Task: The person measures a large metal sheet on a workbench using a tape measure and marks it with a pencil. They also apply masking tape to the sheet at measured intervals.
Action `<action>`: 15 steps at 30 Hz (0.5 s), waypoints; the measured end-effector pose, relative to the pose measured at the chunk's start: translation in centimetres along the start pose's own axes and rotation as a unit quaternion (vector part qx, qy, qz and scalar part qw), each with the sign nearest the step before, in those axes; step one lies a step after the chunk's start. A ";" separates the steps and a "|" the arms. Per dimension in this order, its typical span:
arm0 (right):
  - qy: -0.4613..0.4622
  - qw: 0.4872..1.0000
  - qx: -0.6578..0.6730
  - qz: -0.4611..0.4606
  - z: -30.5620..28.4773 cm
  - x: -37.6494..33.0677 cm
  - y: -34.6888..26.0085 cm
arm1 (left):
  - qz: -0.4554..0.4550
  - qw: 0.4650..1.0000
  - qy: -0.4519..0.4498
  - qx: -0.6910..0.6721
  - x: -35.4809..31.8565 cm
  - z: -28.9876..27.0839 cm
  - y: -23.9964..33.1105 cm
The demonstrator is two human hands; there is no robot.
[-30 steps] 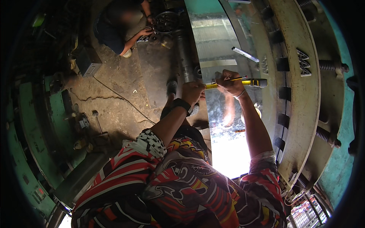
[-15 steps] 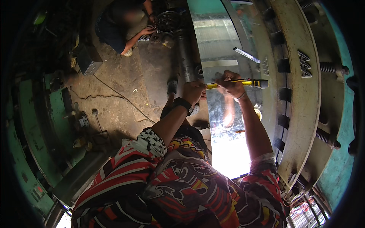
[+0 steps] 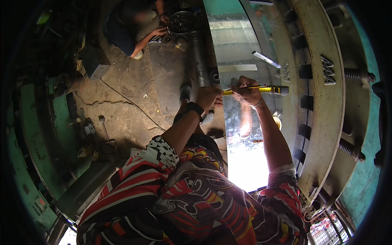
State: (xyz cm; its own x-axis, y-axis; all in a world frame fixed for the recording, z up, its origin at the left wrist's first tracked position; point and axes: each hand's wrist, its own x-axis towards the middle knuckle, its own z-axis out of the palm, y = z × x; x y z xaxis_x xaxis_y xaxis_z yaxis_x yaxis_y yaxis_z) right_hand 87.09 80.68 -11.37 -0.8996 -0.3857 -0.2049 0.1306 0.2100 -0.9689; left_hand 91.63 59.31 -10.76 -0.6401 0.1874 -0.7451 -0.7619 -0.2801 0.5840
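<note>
A yellow tape measure (image 3: 266,90) lies across a shiny metal sheet (image 3: 235,45), its case toward the right and its blade drawn out to the sheet's left edge. My left hand (image 3: 209,98) is closed on the blade's end at that edge. Over the blade, my right hand (image 3: 246,93) pinches a thin, dark, pencil-like stick, its tip hidden by the fingers. Farther along the sheet are a pale flat strip (image 3: 237,68) and a white marker pen (image 3: 266,59). Glare washes out the sheet's near end.
A large machine with a pale beam (image 3: 322,110) and thick springs borders the sheet on the right. At the far left, another person (image 3: 124,28) crouches by a round pan (image 3: 181,22) of small parts. A cable (image 3: 122,98) crosses the floor; a grey box (image 3: 96,65) stands left.
My right hand has shifted very slightly over the tape, its fingers a little changed. The left hand keeps its hold at the edge, and the view has drifted slightly.
</note>
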 end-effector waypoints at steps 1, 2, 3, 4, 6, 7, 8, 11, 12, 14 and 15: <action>0.000 1.000 0.006 0.000 0.0 0.0 0.2 | -0.002 1.000 0.001 -0.005 0.1 0.0 -0.1; -0.001 1.000 0.012 -0.001 0.0 0.0 0.3 | -0.002 1.000 0.000 -0.004 0.2 0.0 -0.2; -0.001 1.000 0.007 0.000 0.0 0.0 0.3 | -0.002 1.000 0.000 -0.004 0.2 0.0 -0.3; -0.001 1.000 0.001 0.000 0.0 0.0 0.3 | -0.001 1.000 0.000 -0.004 0.2 0.0 -0.3; -0.002 1.000 0.000 0.003 0.0 0.1 0.2 | 0.001 1.000 0.000 -0.002 0.1 0.0 -0.2; -0.003 1.000 0.005 0.006 0.0 0.0 0.2 | 0.002 1.000 0.000 0.000 0.0 0.1 -0.2; -0.005 1.000 0.011 0.008 0.0 0.0 0.2 | 0.002 1.000 0.000 0.002 0.0 0.1 -0.2; -0.002 1.000 0.002 0.006 0.1 0.1 0.0 | 0.003 1.000 -0.002 0.004 0.3 -0.1 -0.4; 0.001 1.000 -0.008 -0.005 0.2 0.1 0.1 | 0.002 1.000 -0.004 0.003 0.4 -0.1 -0.4; 0.006 0.999 -0.026 -0.027 0.3 0.1 0.1 | 0.001 1.000 -0.008 0.000 0.7 -0.3 -0.6; 0.002 0.999 -0.020 -0.027 0.2 0.1 0.3 | 0.001 1.000 -0.012 0.001 0.7 -0.2 -0.6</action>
State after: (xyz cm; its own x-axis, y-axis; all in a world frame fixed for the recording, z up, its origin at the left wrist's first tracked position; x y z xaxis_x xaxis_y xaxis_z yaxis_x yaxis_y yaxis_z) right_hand 87.11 80.52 -11.75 -0.9069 -0.3933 -0.1515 0.0648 0.2249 -0.9722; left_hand 91.69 59.38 -11.70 -0.6431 0.2095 -0.7366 -0.7614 -0.2780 0.5856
